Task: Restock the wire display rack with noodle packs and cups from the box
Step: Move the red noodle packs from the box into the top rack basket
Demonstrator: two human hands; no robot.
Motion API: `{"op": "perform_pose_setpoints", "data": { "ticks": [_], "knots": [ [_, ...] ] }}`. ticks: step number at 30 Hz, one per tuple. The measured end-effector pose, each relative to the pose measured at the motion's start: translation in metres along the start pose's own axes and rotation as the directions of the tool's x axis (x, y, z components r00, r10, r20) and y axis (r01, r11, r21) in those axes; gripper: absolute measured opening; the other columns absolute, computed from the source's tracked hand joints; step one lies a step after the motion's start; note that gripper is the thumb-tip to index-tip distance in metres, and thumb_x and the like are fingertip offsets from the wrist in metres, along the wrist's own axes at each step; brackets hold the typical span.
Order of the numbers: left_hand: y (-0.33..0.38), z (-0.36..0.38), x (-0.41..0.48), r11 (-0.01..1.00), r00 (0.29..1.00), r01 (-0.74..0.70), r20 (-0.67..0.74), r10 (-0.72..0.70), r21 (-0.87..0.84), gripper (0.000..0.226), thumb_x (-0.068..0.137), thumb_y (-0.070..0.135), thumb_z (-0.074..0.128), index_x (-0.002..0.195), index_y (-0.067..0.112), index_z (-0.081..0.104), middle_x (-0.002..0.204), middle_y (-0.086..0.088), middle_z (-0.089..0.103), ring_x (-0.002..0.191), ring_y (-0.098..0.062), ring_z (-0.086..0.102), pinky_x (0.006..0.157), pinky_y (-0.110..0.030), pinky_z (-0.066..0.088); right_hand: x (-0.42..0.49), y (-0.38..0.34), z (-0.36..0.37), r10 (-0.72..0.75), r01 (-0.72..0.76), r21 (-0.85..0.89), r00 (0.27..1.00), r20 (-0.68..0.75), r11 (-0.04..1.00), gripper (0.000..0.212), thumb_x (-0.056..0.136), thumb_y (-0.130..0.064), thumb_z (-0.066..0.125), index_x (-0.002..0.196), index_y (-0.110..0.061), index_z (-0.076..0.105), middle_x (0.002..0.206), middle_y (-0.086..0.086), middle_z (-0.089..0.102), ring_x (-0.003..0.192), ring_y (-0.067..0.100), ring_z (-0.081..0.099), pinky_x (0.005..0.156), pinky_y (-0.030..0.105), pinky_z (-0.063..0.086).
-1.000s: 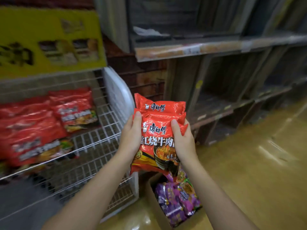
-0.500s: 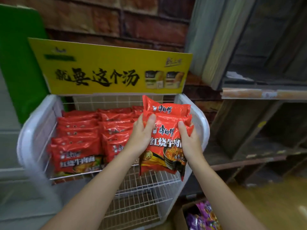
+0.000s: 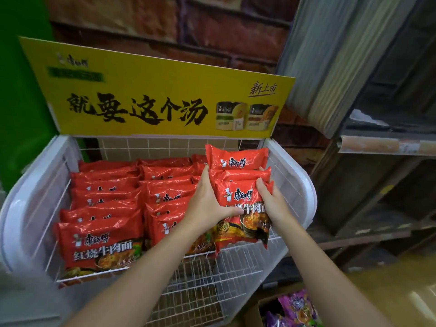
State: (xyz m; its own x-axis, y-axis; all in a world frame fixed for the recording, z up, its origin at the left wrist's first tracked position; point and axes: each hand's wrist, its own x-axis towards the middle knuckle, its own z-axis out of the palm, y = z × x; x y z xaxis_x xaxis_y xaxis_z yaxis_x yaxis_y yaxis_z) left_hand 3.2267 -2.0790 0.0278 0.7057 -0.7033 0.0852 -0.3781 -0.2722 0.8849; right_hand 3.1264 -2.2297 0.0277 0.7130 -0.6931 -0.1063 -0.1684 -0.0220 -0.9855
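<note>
Since the wire display rack (image 3: pixel 14 208) already carries full rows of red packs (image 3: pixel 101 239) at left and middle, the left hand (image 3: pixel 207 204) steers a stack of noodle packs (image 3: pixel 238 182) over the right-hand gap, and the right hand (image 3: pixel 273 201) clasps its far side, each grip curled round it. The slick wrappers could slide apart and spill the top pack. The middle row crowds the gap. Lower right, the box (image 3: pixel 254 312) holds purple packs (image 3: pixel 297 308).

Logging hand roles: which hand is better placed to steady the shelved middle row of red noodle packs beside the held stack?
Probably left: the left hand adjoins that middle row; the right hand is by the white plastic rack wall.
</note>
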Motion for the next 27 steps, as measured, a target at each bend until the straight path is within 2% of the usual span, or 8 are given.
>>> {"op": "perform_pose_setpoints", "data": {
  "ticks": [3,5,8,11,15,20,23,27],
  "knots": [
    [-0.004,0.019,0.011,0.999,0.995,0.046,-0.088,-0.043,0.026,0.141,0.053,0.043,0.092,0.153,0.027,-0.007,0.154,0.001,0.030,0.137,-0.020,0.040,0.108,-0.039,0.038,0.028,0.012,-0.008,0.061,-0.065,0.039,0.992,0.108,0.997,0.052,0.092,-0.049,0.057,0.140,-0.037,0.042,0.123,0.003,0.066,0.107,0.024,0.067,0.096,0.049,0.053],
    [-0.008,0.031,0.018,0.995,0.988,0.085,-0.130,-0.079,0.042,0.141,0.052,0.044,0.092,0.152,0.029,-0.007,0.153,0.000,0.032,0.136,-0.021,0.041,0.109,-0.043,0.040,0.044,0.021,-0.009,0.091,-0.101,0.059,0.985,0.147,0.993,0.053,0.092,-0.046,0.058,0.141,-0.039,0.038,0.123,0.003,0.065,0.107,0.024,0.067,0.096,0.048,0.053],
    [-0.015,0.045,0.027,0.988,0.974,0.138,-0.192,-0.123,0.065,0.141,0.050,0.045,0.093,0.151,0.035,-0.006,0.151,0.001,0.037,0.133,-0.022,0.046,0.106,-0.049,0.043,0.060,0.032,-0.009,0.045,-0.054,0.057,0.989,0.138,0.997,0.042,0.096,-0.039,0.055,0.135,-0.040,0.038,0.120,-0.002,0.063,0.101,0.016,0.066,0.089,0.038,0.055],
    [-0.021,0.058,0.037,0.984,0.965,0.147,-0.232,-0.122,0.097,0.142,0.048,0.043,0.094,0.150,0.035,-0.005,0.151,0.000,0.037,0.132,-0.022,0.046,0.104,-0.050,0.044,0.072,0.046,-0.011,0.027,-0.030,0.016,0.990,0.140,0.999,0.041,0.097,-0.043,0.053,0.135,-0.044,0.037,0.122,-0.004,0.062,0.102,0.012,0.065,0.084,0.033,0.055],
    [-0.027,0.073,0.042,0.976,0.972,0.181,-0.175,-0.159,0.118,0.142,0.052,0.043,0.093,0.151,0.029,-0.008,0.151,-0.001,0.036,0.131,-0.021,0.047,0.104,-0.041,0.045,0.074,0.059,-0.017,0.037,-0.033,-0.040,0.993,0.109,0.999,0.038,0.100,-0.046,0.046,0.136,-0.042,0.036,0.120,-0.006,0.062,0.098,0.007,0.063,0.071,0.020,0.050],
    [-0.030,0.072,0.045,0.958,0.975,0.222,-0.044,-0.217,0.180,0.142,0.056,0.059,0.083,0.150,0.025,-0.018,0.155,-0.002,0.030,0.133,-0.019,0.045,0.106,-0.035,0.043,0.074,0.067,-0.022,0.024,-0.016,-0.077,0.995,0.101,0.997,0.036,0.102,-0.042,0.040,0.138,-0.042,0.035,0.117,-0.009,0.058,0.091,-0.002,0.058,0.063,0.011,0.045],
    [-0.023,0.063,0.047,0.956,0.979,0.202,-0.065,-0.192,0.214,0.118,0.074,0.066,0.066,0.154,0.023,-0.009,0.156,0.001,0.029,0.135,-0.017,0.043,0.105,-0.034,0.043,0.077,0.071,-0.020,0.043,-0.040,-0.027,0.994,0.104,0.999,0.032,0.103,-0.039,0.041,0.134,-0.043,0.038,0.112,-0.006,0.063,0.091,0.007,0.066,0.066,0.019,0.052],
    [-0.022,0.054,0.047,0.931,0.985,0.172,-0.073,-0.157,0.322,0.086,0.094,0.057,0.044,0.155,0.019,-0.004,0.156,0.001,0.031,0.132,-0.015,0.046,0.101,-0.031,0.045,0.079,0.080,-0.027,0.064,-0.061,-0.030,0.991,0.118,0.998,0.031,0.103,-0.041,0.041,0.134,-0.042,0.043,0.109,-0.005,0.067,0.091,0.012,0.070,0.071,0.028,0.058]
  ]
}}
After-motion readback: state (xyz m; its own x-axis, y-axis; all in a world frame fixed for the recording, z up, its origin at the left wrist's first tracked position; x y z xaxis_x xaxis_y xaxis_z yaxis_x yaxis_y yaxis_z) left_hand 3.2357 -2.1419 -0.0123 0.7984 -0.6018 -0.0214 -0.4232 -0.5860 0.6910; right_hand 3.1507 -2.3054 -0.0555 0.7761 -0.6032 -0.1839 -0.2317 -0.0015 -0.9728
